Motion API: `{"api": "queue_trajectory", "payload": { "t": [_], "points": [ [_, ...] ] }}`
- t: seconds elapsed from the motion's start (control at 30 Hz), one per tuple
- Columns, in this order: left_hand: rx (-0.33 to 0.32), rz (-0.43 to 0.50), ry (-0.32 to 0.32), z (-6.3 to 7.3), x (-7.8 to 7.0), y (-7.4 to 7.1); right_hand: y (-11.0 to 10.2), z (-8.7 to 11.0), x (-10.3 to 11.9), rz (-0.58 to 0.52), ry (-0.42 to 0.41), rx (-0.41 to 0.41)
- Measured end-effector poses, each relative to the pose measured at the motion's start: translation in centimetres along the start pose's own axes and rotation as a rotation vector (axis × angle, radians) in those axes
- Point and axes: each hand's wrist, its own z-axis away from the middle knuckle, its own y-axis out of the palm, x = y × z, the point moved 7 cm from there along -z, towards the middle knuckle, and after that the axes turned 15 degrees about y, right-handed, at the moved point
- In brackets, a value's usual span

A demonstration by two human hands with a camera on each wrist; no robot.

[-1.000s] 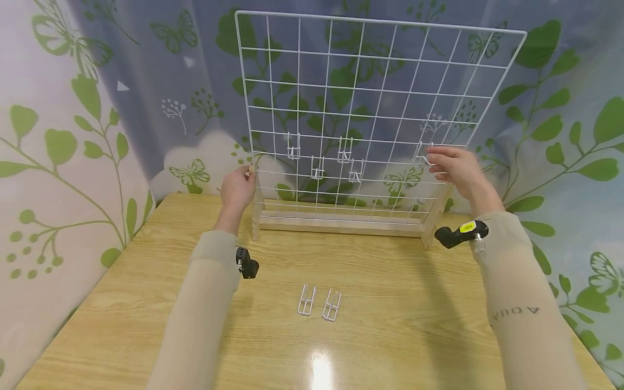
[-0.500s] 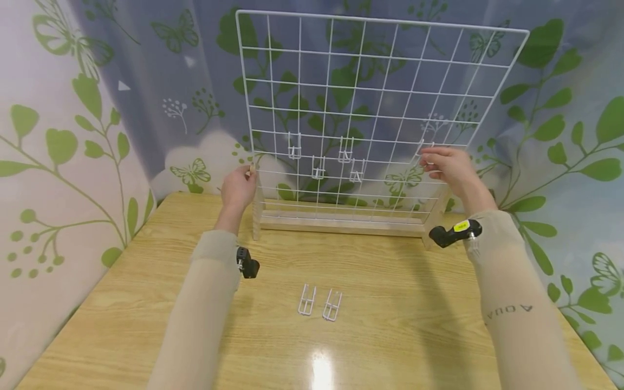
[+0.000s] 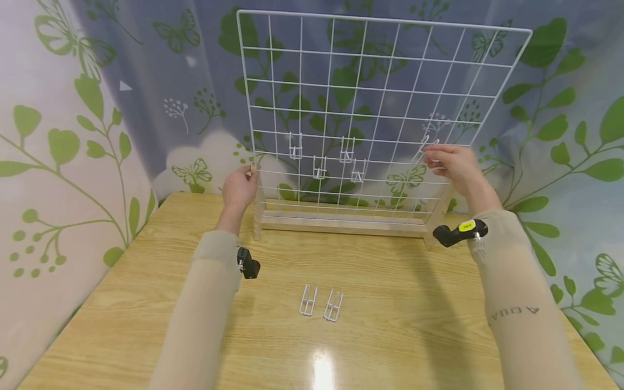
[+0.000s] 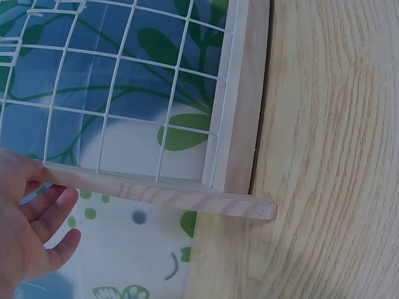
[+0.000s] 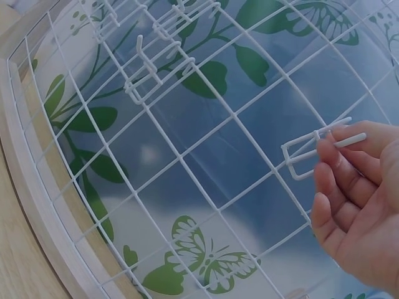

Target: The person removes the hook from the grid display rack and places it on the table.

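Note:
A white wire grid panel [image 3: 385, 21] stands upright in a pale wooden stand [image 3: 341, 225]. At the panel's left edge, my left hand [image 3: 239, 189] pinches the top of the wooden side post [image 4: 230, 204] between thumb and fingers. My right hand [image 3: 455, 165] pinches a white wire hook [image 5: 288, 163] by its pronged end, at the right part of the grid. In the right wrist view the hook's rectangular loop slants across the grid wires, and the fingertips cover part of it. Several similar hooks [image 3: 347, 157] hang near the middle of the panel.
Two more white wire hooks, a left one [image 3: 307, 300] and a right one [image 3: 333, 306], lie side by side on the wooden table [image 3: 380, 325] in front of the stand. A leaf-patterned curtain [image 3: 195, 141] hangs behind the panel.
My right hand shifted left, then slightly back right, and the hook in it now slants with its prongs higher. The left hand keeps its hold on the post.

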Motion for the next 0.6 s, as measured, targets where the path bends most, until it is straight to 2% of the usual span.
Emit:
{"api": "queue_trajectory", "payload": {
  "t": [0.1, 0.2, 0.47, 0.6],
  "points": [
    [0.001, 0.002, -0.006, 0.0, 0.0, 0.1, -0.1, 0.4, 0.2, -0.042, -0.017, 0.01],
    [0.002, 0.001, -0.01, -0.1, -0.1, 0.0, -0.1, 0.7, 0.3, -0.027, -0.029, 0.019],
    [0.002, -0.008, -0.011, -0.1, -0.2, -0.2, 1.0, 1.3, -1.2, 0.191, -0.035, 0.041],
    [0.018, -0.012, -0.013, 0.0, -0.1, 0.0, 2.1, 2.1, -2.4, 0.239, -0.039, 0.077]
  ]
}}
